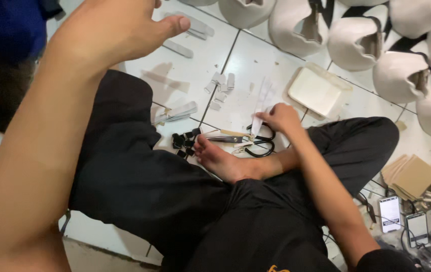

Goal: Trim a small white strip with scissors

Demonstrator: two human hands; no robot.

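**Q:** Nearest the lens, at left, what fills the view?

**A:** Left hand (119,27), raised on a bare forearm, fingers loosely spread, its grip apart and empty, high above the white tiled floor (255,60). Under it lie flat grey strips (177,49) and a heap of small grey cut pieces (220,85).

**Q:** Moving right, where is the work?

**A:** Right hand (281,118), its grip clamped on a thin white paper strip (261,103). The strip's long axis runs up and away from the fingers, toward the heap. Black-handled scissors (255,141) lie just below this hand, blades pointing left, beside small black clips (184,142) and a bare foot (223,161). The right hand is far nearer to both strip and scissors.

**Q:** Further right?

**A:** A shallow square cream tray (316,90), matte; rounded off-white shoe uppers (396,75) in a row; stacked tan card pieces (409,176).
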